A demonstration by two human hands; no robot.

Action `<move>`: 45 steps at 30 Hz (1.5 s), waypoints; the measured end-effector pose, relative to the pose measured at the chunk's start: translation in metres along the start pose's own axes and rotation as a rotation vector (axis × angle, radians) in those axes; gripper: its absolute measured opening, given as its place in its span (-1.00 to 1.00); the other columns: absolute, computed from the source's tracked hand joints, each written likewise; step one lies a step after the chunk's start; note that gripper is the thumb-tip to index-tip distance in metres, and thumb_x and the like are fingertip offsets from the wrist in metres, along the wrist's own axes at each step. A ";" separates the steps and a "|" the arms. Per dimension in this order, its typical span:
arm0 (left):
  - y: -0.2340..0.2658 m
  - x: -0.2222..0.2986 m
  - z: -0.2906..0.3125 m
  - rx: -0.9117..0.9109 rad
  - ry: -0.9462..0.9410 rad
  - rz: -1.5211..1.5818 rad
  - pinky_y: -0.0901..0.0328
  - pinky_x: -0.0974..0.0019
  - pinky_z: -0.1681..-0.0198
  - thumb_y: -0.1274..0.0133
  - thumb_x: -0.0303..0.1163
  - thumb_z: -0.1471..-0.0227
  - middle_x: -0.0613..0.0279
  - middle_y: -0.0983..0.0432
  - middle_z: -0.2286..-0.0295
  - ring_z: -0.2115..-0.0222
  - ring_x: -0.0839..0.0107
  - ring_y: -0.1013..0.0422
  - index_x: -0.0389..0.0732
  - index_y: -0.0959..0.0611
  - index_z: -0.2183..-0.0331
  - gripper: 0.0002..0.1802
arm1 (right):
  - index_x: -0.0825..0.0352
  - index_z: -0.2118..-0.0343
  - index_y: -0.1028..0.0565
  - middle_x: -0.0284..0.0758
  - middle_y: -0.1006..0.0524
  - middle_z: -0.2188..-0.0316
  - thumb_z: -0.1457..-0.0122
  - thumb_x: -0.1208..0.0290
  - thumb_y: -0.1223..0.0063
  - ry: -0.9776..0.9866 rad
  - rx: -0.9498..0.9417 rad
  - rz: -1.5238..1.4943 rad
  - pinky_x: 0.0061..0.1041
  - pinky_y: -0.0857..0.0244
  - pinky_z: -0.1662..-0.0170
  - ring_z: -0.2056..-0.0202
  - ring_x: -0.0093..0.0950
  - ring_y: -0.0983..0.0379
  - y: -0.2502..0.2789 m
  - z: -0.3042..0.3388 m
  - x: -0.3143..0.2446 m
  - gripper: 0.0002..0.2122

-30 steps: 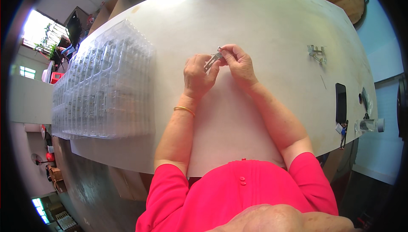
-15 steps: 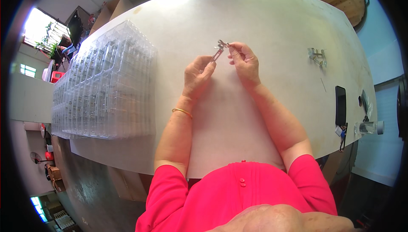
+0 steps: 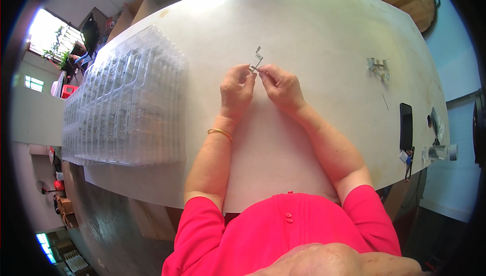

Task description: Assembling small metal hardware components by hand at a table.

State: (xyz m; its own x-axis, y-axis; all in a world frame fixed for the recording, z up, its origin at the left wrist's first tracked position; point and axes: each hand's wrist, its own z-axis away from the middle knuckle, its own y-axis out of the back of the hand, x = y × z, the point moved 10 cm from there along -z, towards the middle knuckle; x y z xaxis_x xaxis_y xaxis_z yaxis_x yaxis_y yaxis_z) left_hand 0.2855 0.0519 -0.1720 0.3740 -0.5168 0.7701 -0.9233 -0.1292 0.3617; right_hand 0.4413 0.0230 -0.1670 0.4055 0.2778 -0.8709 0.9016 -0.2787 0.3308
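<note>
Over the middle of the table, a small bent metal bracket (image 3: 258,59) sticks up from between my fingertips. My left hand (image 3: 237,88) pinches its lower end with thumb and forefinger. Close against it, my right hand (image 3: 282,88) also has its fingers closed at the lower part of the bracket. The exact contact points are partly hidden by the fingertips. Off to the right lies a little group of similar metal parts (image 3: 377,67), with a thin metal pin (image 3: 385,101) just below it.
A tall stack of clear plastic trays (image 3: 136,99) with metal pieces in them fills the table's left side. Along the right edge lie a black phone (image 3: 406,125), a clear bottle on its side (image 3: 439,152) and a small blue-handled tool (image 3: 408,160). The white table (image 3: 304,28) curves away behind.
My right hand has moved left and nearer, from the bracket's upper end down to its lower end beside my left fingers. The bracket is turned to a different angle.
</note>
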 end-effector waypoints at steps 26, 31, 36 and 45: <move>0.006 -0.008 0.000 -0.007 0.033 -0.357 -0.35 0.11 0.35 -0.20 -0.30 0.01 0.09 -0.52 0.51 0.48 0.18 -0.48 -0.26 -0.58 0.34 -0.75 | 0.32 0.24 -0.56 -0.47 -0.51 0.55 -0.28 0.44 -0.05 -0.181 -0.041 -0.170 -0.65 -0.32 0.44 0.50 -0.71 -0.43 -0.007 -0.002 0.033 -0.90; 0.011 0.003 0.000 0.056 -0.058 -0.431 -0.25 0.10 0.29 -0.13 -0.35 -0.04 0.15 -0.48 0.57 0.50 0.12 -0.42 -0.21 -0.53 0.42 -0.84 | 0.32 0.24 -0.56 -0.49 -0.51 0.52 -0.30 0.43 -0.03 -0.200 -0.049 -0.218 -0.67 -0.30 0.46 0.52 -0.72 -0.40 -0.008 -0.003 0.034 -0.89; 0.023 0.002 -0.003 0.115 -0.015 -0.425 -0.29 0.09 0.30 -0.11 -0.34 -0.08 0.16 -0.48 0.59 0.52 0.14 -0.41 -0.23 -0.55 0.44 -0.83 | 0.32 0.20 -0.54 -0.49 -0.46 0.54 -0.33 0.40 0.01 -0.300 -0.022 -0.389 -0.71 -0.25 0.52 0.56 -0.74 -0.32 -0.006 -0.003 0.048 -0.86; 0.090 0.096 -0.028 0.201 0.018 -0.254 -0.26 0.39 0.54 -0.14 -0.40 -0.15 0.27 -0.48 0.62 0.60 0.57 -0.35 -0.29 -0.64 0.41 -0.84 | 0.30 0.22 -0.53 -0.48 -0.45 0.55 -0.33 0.38 0.00 -0.322 -0.006 -0.458 -0.73 -0.22 0.54 0.56 -0.75 -0.30 -0.006 -0.003 0.045 -0.87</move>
State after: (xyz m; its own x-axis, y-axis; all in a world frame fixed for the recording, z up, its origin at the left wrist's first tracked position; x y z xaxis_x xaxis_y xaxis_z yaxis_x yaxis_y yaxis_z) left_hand 0.2405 0.0146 -0.0504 0.5942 -0.4318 0.6786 -0.7986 -0.4176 0.4335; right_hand 0.4548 0.0401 -0.2072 -0.0934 0.0745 -0.9928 0.9760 -0.1901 -0.1061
